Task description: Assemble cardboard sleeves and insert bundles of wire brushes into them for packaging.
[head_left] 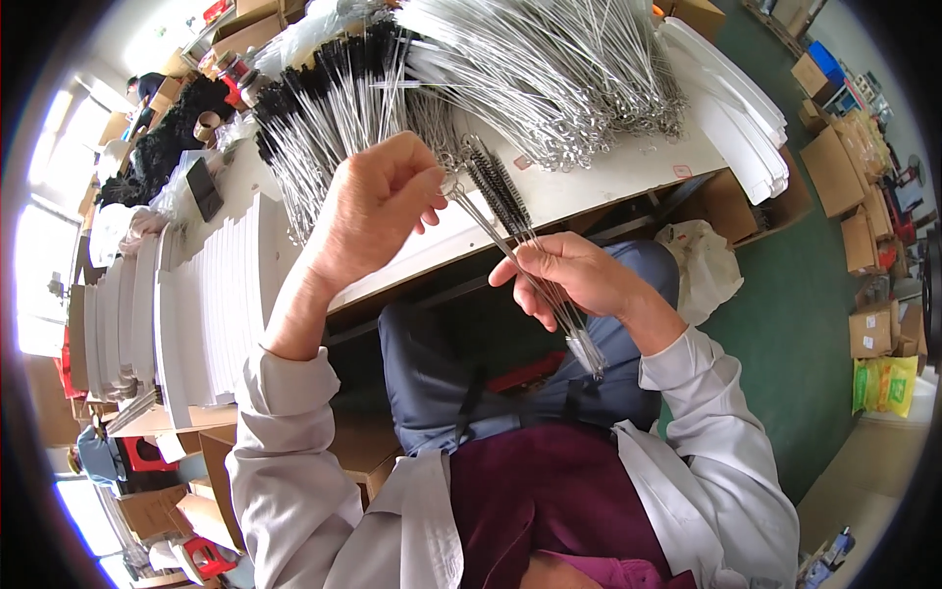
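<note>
Brush bunch (502,199) slants, black-bristle end above bench's (579,199) front edge, lower end over lap (422,358). R hand (574,275) grips wires mid-length, fingers curled, thumb on top. L hand (383,201) higher, wrist bent, thumb + index pinching wire loop (454,191). Addt'l brushes (579,88) piled twd bench's far edge.

From the head, one fisheye looks closely down over the lap (427,378) and worktable (601,188).
</note>
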The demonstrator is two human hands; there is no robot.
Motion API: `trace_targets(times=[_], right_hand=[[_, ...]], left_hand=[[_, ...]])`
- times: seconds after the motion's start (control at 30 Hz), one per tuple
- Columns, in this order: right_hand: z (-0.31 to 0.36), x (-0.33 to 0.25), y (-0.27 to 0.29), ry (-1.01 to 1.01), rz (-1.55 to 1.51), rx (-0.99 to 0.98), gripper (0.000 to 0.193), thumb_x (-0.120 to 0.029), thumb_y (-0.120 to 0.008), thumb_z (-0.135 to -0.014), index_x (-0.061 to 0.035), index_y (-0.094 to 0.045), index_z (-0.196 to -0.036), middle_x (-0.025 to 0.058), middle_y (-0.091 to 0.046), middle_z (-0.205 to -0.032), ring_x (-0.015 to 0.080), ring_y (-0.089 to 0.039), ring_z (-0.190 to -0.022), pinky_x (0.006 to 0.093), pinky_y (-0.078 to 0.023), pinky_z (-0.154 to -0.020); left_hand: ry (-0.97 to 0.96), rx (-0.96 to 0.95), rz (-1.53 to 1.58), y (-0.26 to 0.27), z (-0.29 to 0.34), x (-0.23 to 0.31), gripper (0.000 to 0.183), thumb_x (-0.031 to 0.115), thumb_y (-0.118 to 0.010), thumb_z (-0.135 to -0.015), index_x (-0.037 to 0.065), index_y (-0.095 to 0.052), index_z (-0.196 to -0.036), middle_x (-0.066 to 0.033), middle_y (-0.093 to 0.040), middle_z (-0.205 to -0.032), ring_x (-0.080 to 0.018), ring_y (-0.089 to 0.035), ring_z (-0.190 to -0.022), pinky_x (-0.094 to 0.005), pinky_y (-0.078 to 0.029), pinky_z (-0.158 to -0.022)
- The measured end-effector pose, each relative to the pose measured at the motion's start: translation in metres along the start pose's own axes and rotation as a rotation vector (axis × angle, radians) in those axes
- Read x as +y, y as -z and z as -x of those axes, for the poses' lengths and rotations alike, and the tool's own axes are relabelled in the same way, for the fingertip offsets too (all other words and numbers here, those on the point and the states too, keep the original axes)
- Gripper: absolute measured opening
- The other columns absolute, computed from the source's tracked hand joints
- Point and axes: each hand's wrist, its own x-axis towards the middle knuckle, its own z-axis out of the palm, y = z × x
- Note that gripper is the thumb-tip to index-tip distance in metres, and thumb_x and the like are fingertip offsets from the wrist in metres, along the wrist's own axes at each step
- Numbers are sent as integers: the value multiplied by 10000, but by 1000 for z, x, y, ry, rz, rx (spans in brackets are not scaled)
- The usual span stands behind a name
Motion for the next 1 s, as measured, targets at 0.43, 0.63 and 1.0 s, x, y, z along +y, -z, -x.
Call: trace_targets(times=[0.43, 0.63, 1.0], right_hand=[[2, 29, -10, -37, 306, 224, 615, -559, -438, -1084, -4, -700, -1066, -41, -443, -658, 55, -413, -588, 240, -366, -542], [1, 45, -6, -41, 321, 242, 617, -556, -450, -1081, 3, -710, -1120, -43, -449, -681, 57, -423, -633, 250, -368, -573], [22, 43, 4, -91, 311, 381, 572, -461, -400, -1108, 12, -707, -1209, -71, -378, -653, 32, -343, -549, 229, -312, -502]], left_hand=[[-272, 255, -616, -14, 20, -48, 67, 62, -650, -968, -4, -637, -966, -154, -701, -802, -264, -741, -756, -336, -578, -723], [-576, 267, -933, -33, 38, -60, 102, 17, -717, -862, 45, -651, -935, -102, -648, -786, -295, -676, -680, -391, -546, -627], [-143, 212, -1162, -11, 75, -103, 807, 372, -860, -771, -64, -545, -1372, -277, -547, -1410, -444, -473, -1368, -519, -356, -1175]])
